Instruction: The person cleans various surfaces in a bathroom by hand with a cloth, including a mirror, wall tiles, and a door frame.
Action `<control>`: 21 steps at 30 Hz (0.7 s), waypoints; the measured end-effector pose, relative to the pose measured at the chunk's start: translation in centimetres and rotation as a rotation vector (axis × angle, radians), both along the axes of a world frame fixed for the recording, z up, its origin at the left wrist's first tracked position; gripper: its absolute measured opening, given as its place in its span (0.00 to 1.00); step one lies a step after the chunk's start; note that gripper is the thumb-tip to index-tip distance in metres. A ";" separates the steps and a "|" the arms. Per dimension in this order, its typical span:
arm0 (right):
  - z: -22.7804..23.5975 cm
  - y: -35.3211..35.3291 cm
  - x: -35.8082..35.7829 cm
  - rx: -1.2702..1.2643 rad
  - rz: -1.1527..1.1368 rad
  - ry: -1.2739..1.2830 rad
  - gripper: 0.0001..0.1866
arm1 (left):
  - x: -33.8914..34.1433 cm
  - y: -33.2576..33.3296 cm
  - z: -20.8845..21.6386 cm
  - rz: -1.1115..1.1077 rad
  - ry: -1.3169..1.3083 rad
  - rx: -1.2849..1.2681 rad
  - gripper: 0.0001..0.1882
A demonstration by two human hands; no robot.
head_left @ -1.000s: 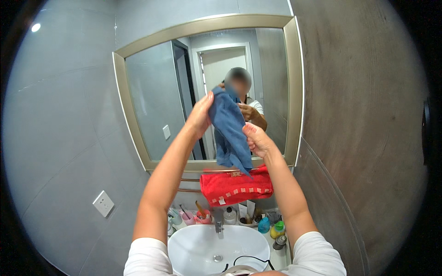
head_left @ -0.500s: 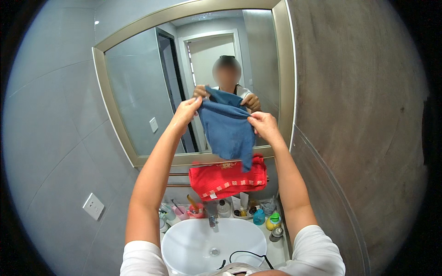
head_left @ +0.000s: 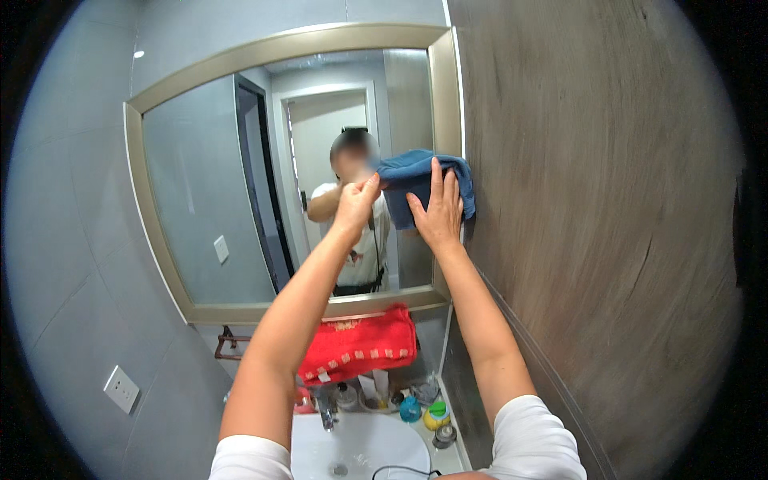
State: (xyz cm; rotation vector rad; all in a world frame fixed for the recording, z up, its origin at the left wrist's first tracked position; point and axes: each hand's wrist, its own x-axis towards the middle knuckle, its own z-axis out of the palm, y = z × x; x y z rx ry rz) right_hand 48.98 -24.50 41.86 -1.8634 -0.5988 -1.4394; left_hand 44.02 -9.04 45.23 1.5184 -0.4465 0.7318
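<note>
A blue cloth (head_left: pixel 408 168) lies against the right side of the mirror (head_left: pixel 200 192), its right part folded over the gold frame (head_left: pixel 448 96). My left hand (head_left: pixel 356 206) pinches the cloth's left corner, fingers closed. Pressed on the cloth near the frame is my right hand (head_left: pixel 438 210), palm down with its fingers spread. Part of the cloth shows as a reflection in the glass, so its lower edge is hard to separate from its mirror image.
Below the mirror a red towel (head_left: pixel 360 348) hangs on a rail. Under it stand a white basin (head_left: pixel 368 444) with a tap (head_left: pixel 326 412), plus several bottles, including a blue one (head_left: pixel 410 409) and a yellow-green one (head_left: pixel 438 414). A brown panel wall (head_left: pixel 576 208) rises close on the right.
The cloth, held up between both hands before, is now against the mirror's right edge. My right hand has opened out flat on it. The view has turned to the right.
</note>
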 end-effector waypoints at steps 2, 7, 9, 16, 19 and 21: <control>2.7 -0.5 2.1 -0.098 -0.054 -0.006 0.38 | 0.5 -0.9 1.8 0.111 -0.017 0.007 0.15; 9.8 -0.4 6.7 -0.153 -0.137 -0.252 0.34 | 2.1 1.3 1.0 0.439 -0.325 0.320 0.19; 10.9 -0.3 7.4 -0.138 -0.235 -0.301 0.34 | 1.6 1.8 -0.3 0.695 -0.569 0.528 0.16; 3.4 -0.1 6.5 -0.122 -0.141 -0.237 0.34 | -2.7 6.7 -4.2 1.167 -0.633 0.861 0.12; -4.8 0.2 4.9 -0.160 -0.120 -0.058 0.36 | -4.1 9.1 -6.3 1.187 -0.552 0.892 0.13; -11.4 0.2 3.9 -0.192 -0.059 0.095 0.35 | -5.6 10.1 -7.6 1.213 -0.495 0.912 0.14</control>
